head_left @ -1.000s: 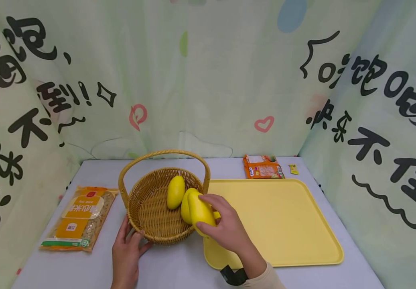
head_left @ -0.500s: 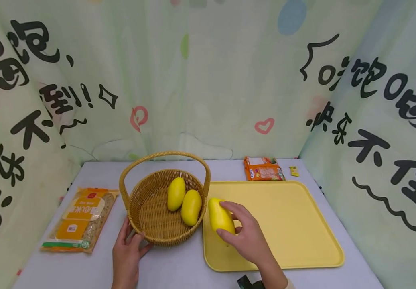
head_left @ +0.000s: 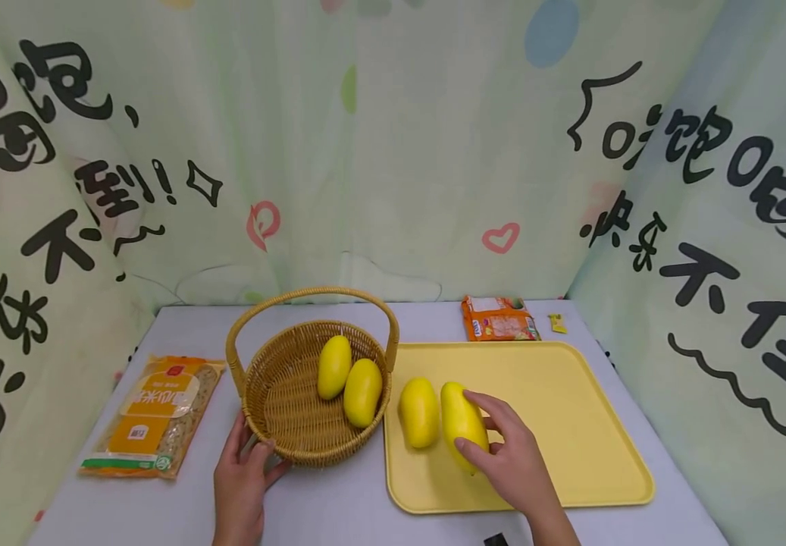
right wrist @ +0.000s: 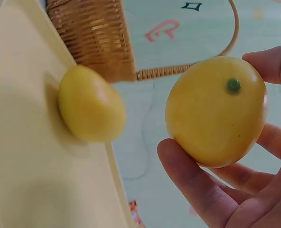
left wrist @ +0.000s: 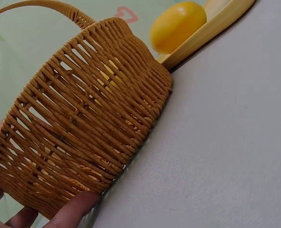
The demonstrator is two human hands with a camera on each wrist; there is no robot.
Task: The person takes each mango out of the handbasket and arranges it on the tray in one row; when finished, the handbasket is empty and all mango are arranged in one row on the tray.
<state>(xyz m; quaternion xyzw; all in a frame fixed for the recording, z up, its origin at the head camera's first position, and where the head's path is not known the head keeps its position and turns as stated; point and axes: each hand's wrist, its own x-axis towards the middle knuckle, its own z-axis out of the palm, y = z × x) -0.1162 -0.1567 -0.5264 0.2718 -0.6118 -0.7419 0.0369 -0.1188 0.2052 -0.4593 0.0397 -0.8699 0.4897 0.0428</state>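
My right hand [head_left: 518, 462] holds a yellow mango [head_left: 462, 425] between thumb and fingers over the yellow tray [head_left: 556, 425]. Seen from the right wrist, this mango's green stem spot faces the camera and the fruit hangs clear of the tray. A second mango [head_left: 419, 412] lies on the tray just to its left. Two more mangoes [head_left: 334, 367] sit in the right half of the wicker basket [head_left: 283, 409]. Low on the basket's near left side, my left hand [head_left: 241, 481] grips its wall; the thumb [left wrist: 79, 209] shows against the weave near the base.
A grain packet [head_left: 150, 417] lies left of the basket. Behind the tray are an orange snack packet [head_left: 500, 318] and a small yellow sachet [head_left: 557, 324]. The basket's tall handle [head_left: 314, 293] arches over it. Printed curtains [head_left: 379, 152] enclose the white table [head_left: 324, 508].
My right hand has carried the mango from the basket's right rim rightward over the tray, so the mango lying there now shows fully. My left hand has stayed at the basket.
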